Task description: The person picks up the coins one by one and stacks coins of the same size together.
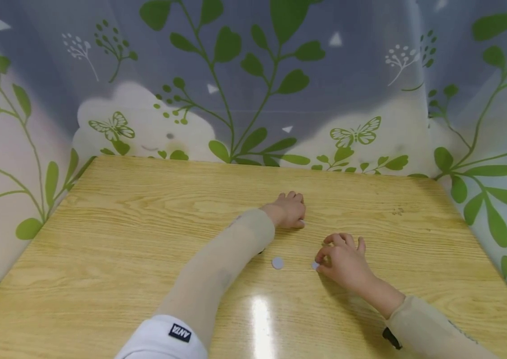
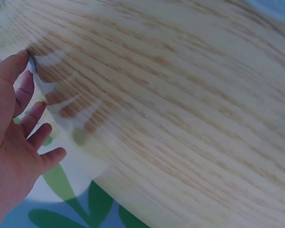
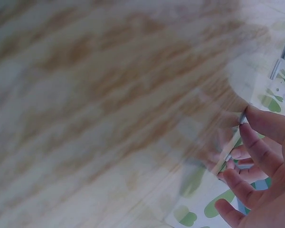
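Near the middle of the wooden table (image 1: 181, 219), my right hand (image 1: 345, 262) pinches a small pale round disc (image 1: 315, 266) between thumb and index finger. The right wrist view shows the disc (image 3: 242, 116) edge-on at those fingertips, the other fingers spread apart. Farther forward and to the left, my left hand (image 1: 290, 212) is held low over the tabletop. In the left wrist view, its thumb and index finger pinch a thin grey-edged disc (image 2: 33, 62). Another pale disc (image 1: 277, 263) lies flat on the table between the hands, nearer to me.
Leaf-and-butterfly patterned curtains (image 1: 253, 75) hang behind the table and along both its sides. A small dark mark (image 1: 398, 211) shows on the wood at the right. Glare (image 1: 260, 324) shines on the front of the table.
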{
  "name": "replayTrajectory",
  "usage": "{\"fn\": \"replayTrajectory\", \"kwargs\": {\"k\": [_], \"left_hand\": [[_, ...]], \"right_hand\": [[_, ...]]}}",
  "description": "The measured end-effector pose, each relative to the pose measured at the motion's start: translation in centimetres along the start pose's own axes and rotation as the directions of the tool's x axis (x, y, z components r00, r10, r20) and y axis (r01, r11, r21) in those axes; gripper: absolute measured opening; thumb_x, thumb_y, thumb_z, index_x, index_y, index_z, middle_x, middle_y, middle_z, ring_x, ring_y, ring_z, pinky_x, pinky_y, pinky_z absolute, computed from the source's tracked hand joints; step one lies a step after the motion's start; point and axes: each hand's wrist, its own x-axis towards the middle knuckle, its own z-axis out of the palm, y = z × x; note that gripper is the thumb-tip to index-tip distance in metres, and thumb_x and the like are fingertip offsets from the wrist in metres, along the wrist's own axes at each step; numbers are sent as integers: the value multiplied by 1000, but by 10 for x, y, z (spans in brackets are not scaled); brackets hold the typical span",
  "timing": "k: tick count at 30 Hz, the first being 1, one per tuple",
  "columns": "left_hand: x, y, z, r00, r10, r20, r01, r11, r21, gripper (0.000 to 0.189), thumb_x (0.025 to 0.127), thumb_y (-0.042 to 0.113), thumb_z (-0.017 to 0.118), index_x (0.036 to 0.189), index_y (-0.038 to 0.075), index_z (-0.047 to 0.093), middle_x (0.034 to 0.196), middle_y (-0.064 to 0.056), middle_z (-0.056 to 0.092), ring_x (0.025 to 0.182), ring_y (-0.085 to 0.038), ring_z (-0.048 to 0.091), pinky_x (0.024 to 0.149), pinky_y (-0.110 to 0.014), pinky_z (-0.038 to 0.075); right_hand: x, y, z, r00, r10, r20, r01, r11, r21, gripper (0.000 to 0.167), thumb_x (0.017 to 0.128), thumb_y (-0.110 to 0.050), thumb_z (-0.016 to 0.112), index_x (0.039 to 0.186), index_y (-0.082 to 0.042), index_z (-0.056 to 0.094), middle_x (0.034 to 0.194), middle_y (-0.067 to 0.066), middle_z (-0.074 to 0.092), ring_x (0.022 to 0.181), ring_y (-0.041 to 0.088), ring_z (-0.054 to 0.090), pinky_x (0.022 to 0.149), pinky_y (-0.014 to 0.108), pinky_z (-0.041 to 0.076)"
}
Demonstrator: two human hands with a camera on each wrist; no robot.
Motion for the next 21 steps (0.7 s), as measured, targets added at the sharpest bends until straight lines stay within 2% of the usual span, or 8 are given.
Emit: {"fn": "replayTrajectory", "kwargs": {"k": [6,8,11,17,21], "left_hand": [[-2,-4,5,998,-7,-57,1,996,-92,25,94,42,51,105,20,56,141,-1,38,129,-20,33,108,-40,30],[-2,-4,5,998,0,-70,-7,995,-99,24,94,42,51,103,20,55,140,-1,38,129,-19,33,109,-40,30],[-1,-5,6,997,13,-76,-19,997,-78,24,94,41,50,103,20,57,139,0,39,128,-19,34,107,-39,32],[1,-3,7,997,39,-62,-41,999,-16,27,96,38,49,112,18,60,137,-3,42,127,-19,35,107,-38,32],[1,-3,6,997,35,-68,-36,999,-15,25,95,39,50,107,19,60,137,-2,41,127,-19,35,107,-37,32]], "right_hand": [[0,0,1,1000,1,0,-1,1000,-10,12,74,-22,79,70,-21,67,113,15,57,115,45,42,92,78,15],[0,0,0,1000,2,-1,-2,1000,-10,11,74,-22,78,71,-21,68,113,15,57,115,45,42,92,78,15],[0,0,-1,1000,3,-1,-3,1000,-6,11,75,-22,78,71,-21,68,114,15,57,115,45,42,92,77,15],[-1,0,0,1000,-1,-1,1,1000,-2,11,75,-22,77,71,-21,68,114,15,57,115,45,41,93,77,14],[-1,1,1,1000,-9,-8,9,1000,-3,10,75,-22,77,71,-22,68,113,15,57,114,45,42,92,77,14]]}}
